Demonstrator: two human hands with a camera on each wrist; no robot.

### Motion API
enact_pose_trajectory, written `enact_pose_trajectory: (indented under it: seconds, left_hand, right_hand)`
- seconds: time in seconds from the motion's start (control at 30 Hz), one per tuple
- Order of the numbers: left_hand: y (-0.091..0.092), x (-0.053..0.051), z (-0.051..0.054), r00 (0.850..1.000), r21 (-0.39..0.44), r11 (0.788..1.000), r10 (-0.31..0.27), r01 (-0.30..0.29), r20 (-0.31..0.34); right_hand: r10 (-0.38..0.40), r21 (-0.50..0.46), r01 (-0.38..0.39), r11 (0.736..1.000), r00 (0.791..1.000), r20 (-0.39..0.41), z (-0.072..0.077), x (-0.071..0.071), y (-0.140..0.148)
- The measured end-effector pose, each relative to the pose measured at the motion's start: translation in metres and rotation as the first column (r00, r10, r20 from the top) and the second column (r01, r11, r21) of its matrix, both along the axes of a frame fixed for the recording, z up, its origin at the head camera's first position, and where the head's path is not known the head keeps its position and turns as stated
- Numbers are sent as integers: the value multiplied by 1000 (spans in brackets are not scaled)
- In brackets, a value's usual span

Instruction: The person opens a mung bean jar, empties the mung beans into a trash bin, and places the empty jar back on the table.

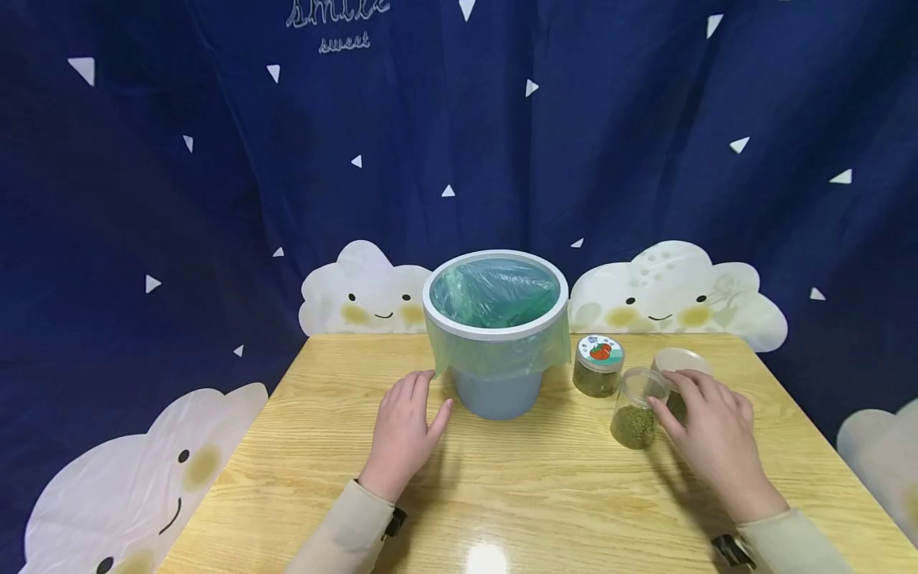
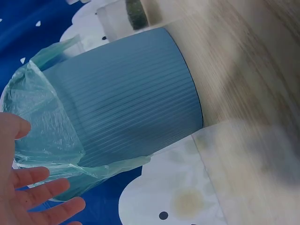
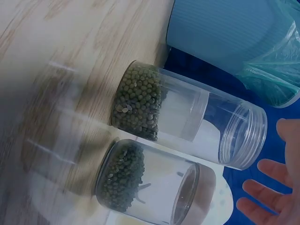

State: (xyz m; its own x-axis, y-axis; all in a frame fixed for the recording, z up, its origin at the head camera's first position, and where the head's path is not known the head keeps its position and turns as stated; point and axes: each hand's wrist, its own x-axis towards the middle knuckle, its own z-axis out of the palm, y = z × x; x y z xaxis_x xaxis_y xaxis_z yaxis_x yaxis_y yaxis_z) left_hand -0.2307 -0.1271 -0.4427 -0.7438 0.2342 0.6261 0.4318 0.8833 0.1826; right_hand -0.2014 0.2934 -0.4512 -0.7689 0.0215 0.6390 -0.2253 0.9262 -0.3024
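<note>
My left hand [image 1: 404, 426] is held in front of the bin [image 1: 498, 391], fingers apart and holding nothing. In the left wrist view its fingers are close to the green bag [image 2: 42, 117] folded over the bin's rim; contact is unclear. On the right, my right hand [image 1: 710, 434] hovers beside a lidless clear jar [image 1: 634, 422], partly filled with green beans [image 3: 138, 101]. Its fingers are spread by the jar's mouth, with a gap showing in the right wrist view. Behind it, partly hidden by the hand, stands another bean jar with a pale lid [image 3: 204, 194].
A third jar [image 1: 597, 375] with a tomato picture on its lid stands just right of the bin. All of them are on a wooden table [image 1: 545, 494]. A dark blue curtain [image 1: 402, 119] with white clouds hangs behind the table.
</note>
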Motion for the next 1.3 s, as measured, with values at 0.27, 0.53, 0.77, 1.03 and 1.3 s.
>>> enact_pose_trajectory:
  seconds: [0.27,0.53,0.77,1.03,1.3]
  left_hand:
    - [-1,1,-3,1000,-6,1000,-2,2,-1]
    - [1,1,-5,1000,-6,1000,-10,10,14]
    - [5,2,-5,999,-4,1000,-31,31,15]
    - [10,7,-10,997,-40,997,-71,72,32]
    - [12,8,-12,996,-56,995,-84,86,38]
  right_hand:
    - [10,-1,-10,1000,1000,30,0,-1,-3]
    - [15,25,-16,1000,999,52,0,-5,-6]
    - [60,82,-67,994,994,87,3,-16,-8]
    - [115,155,-140,978,980,160,2,-27,-9]
    - [115,166,-147,975,976,187,0,-33,-8]
